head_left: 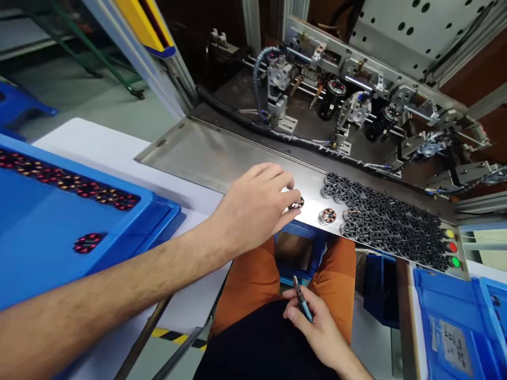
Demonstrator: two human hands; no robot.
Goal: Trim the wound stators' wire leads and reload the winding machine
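Observation:
My left hand point(263, 203) is over the metal ledge, its thumb and fingers closed around a small copper-wound motor stator point(298, 203); the fingers hide part of it. Just right of that hand, a second wound stator point(328, 216) sits on the ledge. Low in front of my lap, my right hand point(317, 322) grips a pair of small pliers point(302, 300) with blue handles, tips pointing up and away from me. Black round stator cores point(380, 211) stand packed in rows on the ledge's right part.
A blue tray point(35, 211) on the left holds several wound stators point(87, 243). Behind the metal ledge point(206, 153) rise machine fixtures point(279, 74) and cables. Yellow, red and green buttons point(452, 247) sit at the ledge's right end, beside blue bins point(439, 301).

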